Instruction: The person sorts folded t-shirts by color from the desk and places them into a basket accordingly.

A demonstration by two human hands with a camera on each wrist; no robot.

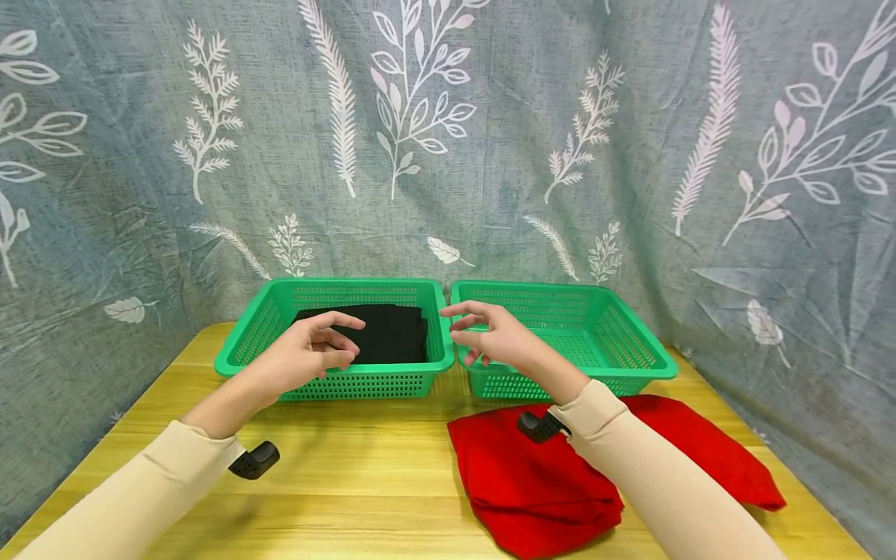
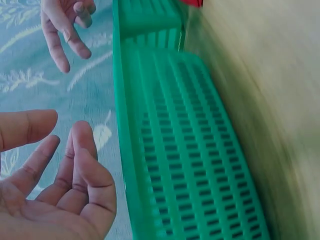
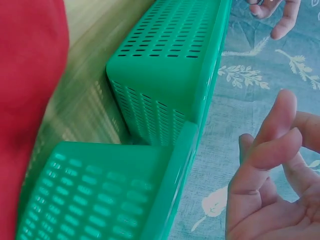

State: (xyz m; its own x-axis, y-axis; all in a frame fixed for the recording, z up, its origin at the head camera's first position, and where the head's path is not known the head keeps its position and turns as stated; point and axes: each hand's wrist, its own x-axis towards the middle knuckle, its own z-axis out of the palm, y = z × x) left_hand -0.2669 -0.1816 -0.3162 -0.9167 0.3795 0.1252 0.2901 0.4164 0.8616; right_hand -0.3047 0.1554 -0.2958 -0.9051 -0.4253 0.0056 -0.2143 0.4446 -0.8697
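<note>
My left hand (image 1: 315, 350) hovers over the front rim of the left green basket (image 1: 350, 385), its fingers loosely bent and holding nothing. Inside that basket lies a folded black cloth (image 1: 392, 334). My right hand (image 1: 493, 334) is above the front left corner of the right green basket (image 1: 560, 385), also with relaxed fingers and nothing in them. Red cloth (image 1: 532, 482) lies on the table beneath my right forearm, partly hidden by it. Both wrist views show bent fingers with gaps between them, the left hand (image 2: 65, 195) and the right hand (image 3: 275, 185) alike.
The two baskets stand side by side at the back of the wooden table (image 1: 336, 482). Behind them hangs a grey-blue curtain (image 1: 490, 187) with white leaf prints. Another part of the red cloth reaches toward the table's right edge.
</note>
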